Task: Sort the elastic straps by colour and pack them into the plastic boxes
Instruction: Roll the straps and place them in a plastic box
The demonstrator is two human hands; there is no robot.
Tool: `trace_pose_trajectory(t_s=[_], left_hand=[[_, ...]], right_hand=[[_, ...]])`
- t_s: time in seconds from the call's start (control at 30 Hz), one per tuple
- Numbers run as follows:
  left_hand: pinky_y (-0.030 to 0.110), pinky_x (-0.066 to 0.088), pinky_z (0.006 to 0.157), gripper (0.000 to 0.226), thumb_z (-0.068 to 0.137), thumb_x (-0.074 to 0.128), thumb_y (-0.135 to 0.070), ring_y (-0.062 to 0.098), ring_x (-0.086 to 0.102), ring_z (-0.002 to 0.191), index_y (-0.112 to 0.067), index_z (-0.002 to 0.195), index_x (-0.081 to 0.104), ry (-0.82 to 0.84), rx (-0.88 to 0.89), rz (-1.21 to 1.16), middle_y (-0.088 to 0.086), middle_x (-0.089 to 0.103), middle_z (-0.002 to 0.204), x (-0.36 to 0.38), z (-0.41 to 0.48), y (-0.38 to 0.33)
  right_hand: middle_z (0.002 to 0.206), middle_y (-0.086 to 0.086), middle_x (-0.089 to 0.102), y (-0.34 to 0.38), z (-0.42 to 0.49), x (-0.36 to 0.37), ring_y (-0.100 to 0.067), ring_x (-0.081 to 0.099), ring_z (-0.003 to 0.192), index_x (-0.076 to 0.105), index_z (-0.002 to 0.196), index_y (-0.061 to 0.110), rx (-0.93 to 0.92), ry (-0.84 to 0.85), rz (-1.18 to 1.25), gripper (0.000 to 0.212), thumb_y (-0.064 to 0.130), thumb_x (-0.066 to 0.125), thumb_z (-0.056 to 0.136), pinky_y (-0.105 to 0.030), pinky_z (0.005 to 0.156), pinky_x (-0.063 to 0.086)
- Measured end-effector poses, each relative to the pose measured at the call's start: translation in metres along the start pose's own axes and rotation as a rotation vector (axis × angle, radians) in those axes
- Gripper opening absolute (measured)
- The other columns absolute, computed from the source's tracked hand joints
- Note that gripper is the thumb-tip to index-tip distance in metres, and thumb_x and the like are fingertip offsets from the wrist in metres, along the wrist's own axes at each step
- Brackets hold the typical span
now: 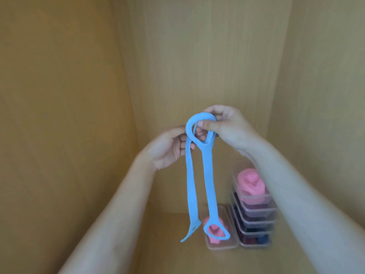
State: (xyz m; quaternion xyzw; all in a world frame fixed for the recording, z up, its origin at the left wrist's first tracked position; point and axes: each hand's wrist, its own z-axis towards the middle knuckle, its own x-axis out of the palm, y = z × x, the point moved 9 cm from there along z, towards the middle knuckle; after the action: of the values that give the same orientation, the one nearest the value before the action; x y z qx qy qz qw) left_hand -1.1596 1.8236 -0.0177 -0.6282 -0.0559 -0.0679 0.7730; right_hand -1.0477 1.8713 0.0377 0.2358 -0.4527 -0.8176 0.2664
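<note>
Right hand (227,125) clenched on the top loop of the blue strap (209,175). Thumb lies across the front of the loop, and fingers poke through from behind. Left hand (166,149) is just left of that grip and slightly lower. Its fingers are curled behind the strap's left strand and the thumb reaches the loop's outer edge. It looks like a light pinch on the strand, but the contact is partly hidden by the strap.

The strap is held up in the air and touches no box. Two strands hang straight down from the grip. The right strand ends in a small loop and the left strand in a flat torn-looking tail.

Containers are all far below the grip:
- Single clear plastic box (227,244), directly under the hanging loop end. No lid is visible. One rolled pink strap (214,230) lies inside, seen partly through the blue loop.
- Stack of clear boxes (254,214), below and right of the grip, just beside the single box and partly behind the right forearm.
  - The top box holds a pink roll (249,183).
  - The lower boxes hold dark contents, purplish to maroon, with some blue in the bottom one. They are too blurred to count the straps.

Both sit on a wooden shelf (158,244) with wood panels behind and at the sides.
</note>
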Motion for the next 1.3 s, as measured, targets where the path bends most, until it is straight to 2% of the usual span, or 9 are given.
trace_pose_trajectory(t_s=[0.2, 0.4, 0.57, 0.77, 0.83, 0.93, 1.07, 1.2, 1.3], left_hand=[[0.02, 0.046, 0.047, 0.018, 0.096, 0.055, 0.001, 0.015, 0.068, 0.063, -0.004, 0.112, 0.063, -0.247, 0.127, -0.069, 0.011, 0.076, 0.094, -0.019, 0.01, -0.017], [0.026, 0.06, 0.077, 0.044, 0.096, 0.051, 0.008, 0.017, 0.074, 0.088, -0.001, 0.139, 0.046, -0.285, 0.154, -0.129, 0.007, 0.077, 0.107, -0.026, 0.018, -0.036], [0.026, 0.06, 0.077, 0.054, 0.088, 0.047, 0.024, 0.019, 0.074, 0.085, 0.001, 0.137, 0.049, -0.296, 0.168, -0.119, 0.006, 0.076, 0.091, -0.022, 0.017, -0.044], [0.03, 0.06, 0.075, 0.066, 0.081, 0.053, 0.028, 0.017, 0.072, 0.081, -0.009, 0.136, 0.047, -0.265, 0.252, -0.009, 0.005, 0.074, 0.096, -0.003, 0.011, -0.047], [0.033, 0.059, 0.08, 0.058, 0.082, 0.051, 0.028, 0.017, 0.071, 0.079, -0.006, 0.129, 0.051, -0.237, 0.281, 0.023, 0.004, 0.073, 0.088, 0.006, 0.011, -0.049], [0.042, 0.058, 0.09, 0.044, 0.083, 0.051, 0.027, 0.017, 0.067, 0.077, 0.0, 0.116, 0.06, -0.209, 0.309, 0.004, 0.008, 0.067, 0.085, 0.015, 0.011, -0.052], [0.049, 0.051, 0.103, 0.048, 0.08, 0.045, 0.032, 0.011, 0.064, 0.081, 0.003, 0.115, 0.062, -0.203, 0.291, -0.123, 0.013, 0.059, 0.093, 0.021, 0.012, -0.05], [0.049, 0.049, 0.106, 0.051, 0.068, 0.042, 0.015, 0.017, 0.061, 0.085, 0.008, 0.116, 0.059, -0.14, 0.228, -0.302, 0.016, 0.06, 0.093, 0.024, 0.014, -0.043], [0.038, 0.057, 0.091, 0.034, 0.081, 0.047, -0.001, 0.016, 0.064, 0.077, 0.005, 0.112, 0.06, -0.11, 0.214, -0.291, 0.011, 0.063, 0.085, 0.022, 0.015, -0.045]], right_hand=[[0.07, 0.011, 0.072, 0.012, 0.003, -0.03, -0.004, 0.062, 0.065, 0.077, 0.071, 0.032, -0.077, -0.144, -0.167, 0.031, 0.002, 0.079, 0.082, -0.02, 0.067, 0.051], [0.068, 0.007, 0.068, 0.023, 0.004, -0.045, -0.013, 0.062, 0.054, 0.078, 0.074, 0.026, -0.025, -0.098, -0.182, 0.02, 0.007, 0.085, 0.077, -0.022, 0.052, 0.051], [0.069, 0.005, 0.067, 0.026, 0.01, -0.037, -0.014, 0.061, 0.05, 0.074, 0.077, 0.019, 0.02, -0.048, -0.125, 0.019, 0.005, 0.087, 0.075, -0.024, 0.047, 0.051], [0.06, 0.007, 0.066, 0.01, 0.023, -0.03, -0.008, 0.061, 0.056, 0.069, 0.079, 0.015, 0.096, -0.168, -0.061, 0.02, 0.017, 0.088, 0.075, -0.024, 0.055, 0.051], [0.062, 0.008, 0.066, 0.003, 0.025, -0.036, -0.01, 0.06, 0.062, 0.066, 0.074, 0.017, 0.127, -0.263, -0.006, 0.024, 0.021, 0.089, 0.073, -0.027, 0.067, 0.05], [0.058, 0.013, 0.063, -0.009, 0.025, -0.043, -0.008, 0.057, 0.063, 0.061, 0.07, 0.02, 0.182, -0.372, 0.056, 0.03, 0.024, 0.09, 0.072, -0.023, 0.066, 0.045], [0.073, -0.002, 0.067, -0.025, 0.023, -0.034, -0.019, 0.062, 0.07, 0.059, 0.074, 0.016, 0.246, -0.342, 0.254, 0.029, 0.015, 0.087, 0.075, -0.033, 0.072, 0.054], [0.075, -0.008, 0.072, -0.03, 0.022, -0.029, -0.02, 0.067, 0.061, 0.06, 0.078, 0.014, 0.272, -0.299, 0.286, 0.026, 0.011, 0.085, 0.077, -0.034, 0.071, 0.059], [0.084, -0.012, 0.075, -0.03, 0.023, -0.032, -0.02, 0.07, 0.069, 0.062, 0.082, 0.014, 0.287, -0.296, 0.242, 0.026, 0.014, 0.087, 0.076, -0.035, 0.075, 0.059]])
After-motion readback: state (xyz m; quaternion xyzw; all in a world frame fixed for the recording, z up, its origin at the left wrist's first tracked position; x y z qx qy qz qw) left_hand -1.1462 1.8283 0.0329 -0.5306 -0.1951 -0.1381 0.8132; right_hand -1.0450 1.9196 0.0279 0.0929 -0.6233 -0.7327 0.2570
